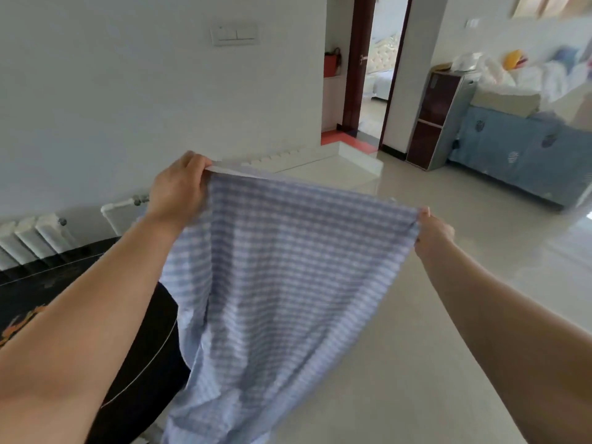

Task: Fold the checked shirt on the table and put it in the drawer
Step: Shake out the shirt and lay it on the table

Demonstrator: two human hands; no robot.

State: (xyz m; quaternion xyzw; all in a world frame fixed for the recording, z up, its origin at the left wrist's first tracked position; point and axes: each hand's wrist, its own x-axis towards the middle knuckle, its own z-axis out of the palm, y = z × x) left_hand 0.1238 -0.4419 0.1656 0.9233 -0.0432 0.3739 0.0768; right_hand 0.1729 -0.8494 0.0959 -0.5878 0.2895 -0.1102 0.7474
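Checked shirt hangs mid-frame, light and limp, pinched along its top edge by left hand and right hand, corners looking the best hold, dark surface lower left.

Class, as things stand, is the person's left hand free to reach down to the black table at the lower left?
Probably not yet: the left hand grips the top edge of the blue-and-white checked shirt, held up with the right hand. The black table lies close below that arm.
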